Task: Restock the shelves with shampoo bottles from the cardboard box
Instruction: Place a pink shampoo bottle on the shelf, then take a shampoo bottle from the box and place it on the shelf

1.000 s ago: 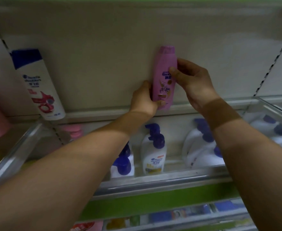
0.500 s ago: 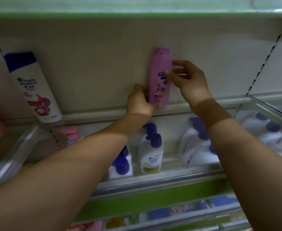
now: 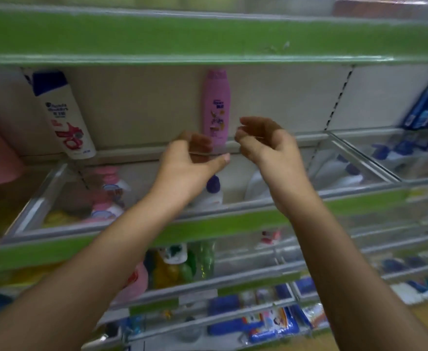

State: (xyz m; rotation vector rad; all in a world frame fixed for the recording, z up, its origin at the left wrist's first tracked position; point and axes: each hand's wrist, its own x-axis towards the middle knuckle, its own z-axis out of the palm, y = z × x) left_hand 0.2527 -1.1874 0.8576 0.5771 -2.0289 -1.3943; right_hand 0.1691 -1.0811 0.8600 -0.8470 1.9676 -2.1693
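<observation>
Green-edged shop shelves [image 3: 208, 39] fill my view. My left hand [image 3: 190, 160] and right hand [image 3: 268, 145] hang loosely curled, holding nothing. The pink shampoo bottle [image 3: 216, 105] stands upright just above and between them, untouched.

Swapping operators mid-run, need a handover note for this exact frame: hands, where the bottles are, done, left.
Left hand: loosely curled, holds nothing, just in front of the shelf edge.
Right hand: loosely curled, holds nothing, beside the left.
Pink shampoo bottle: upright on the shelf against the back panel, apart from both hands, so this one is placed.
White shampoo bottle: same shelf, further left, leaning.
Cardboard box: not in view.
Left: probably fetch the next bottle from the box and fill the bare stretch of shelf between the two bottles. How many remain cannot be told.
</observation>
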